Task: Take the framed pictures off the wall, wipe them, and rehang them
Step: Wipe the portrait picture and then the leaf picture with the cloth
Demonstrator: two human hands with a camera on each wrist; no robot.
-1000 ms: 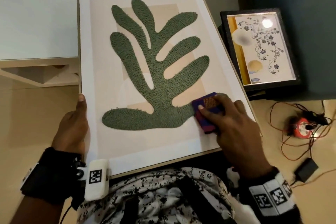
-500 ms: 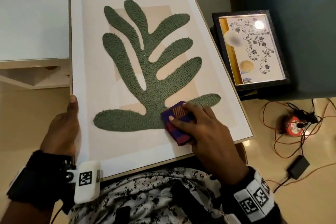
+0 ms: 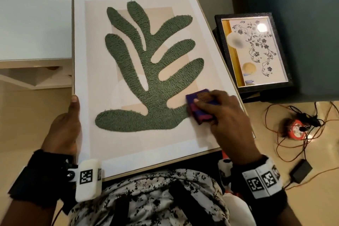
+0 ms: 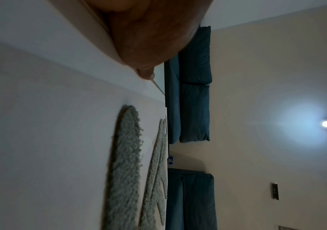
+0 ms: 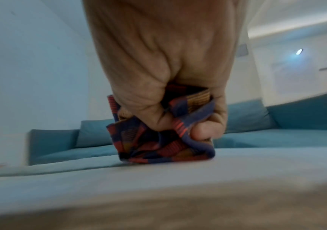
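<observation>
**Both hands busy**

The left hand [image 3: 62,130] grips the frame [image 3: 91,156] edge, thumb on top; its fingers [image 4: 145,73] seem curled beneath, mostly hidden. The right hand [image 3: 225,121] is palm-down, fingers [image 5: 204,132] bunched round a cloth [image 3: 200,106], pressing it down.

orange cable reel [image 3: 297,129] on floor | black adapter [image 3: 300,171] nearby | teal sofa [image 5: 257,124] behind

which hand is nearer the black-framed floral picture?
Right. The right hand wipes the big frame's lower right, beside the floral picture; the left hand grips the far left edge.
</observation>
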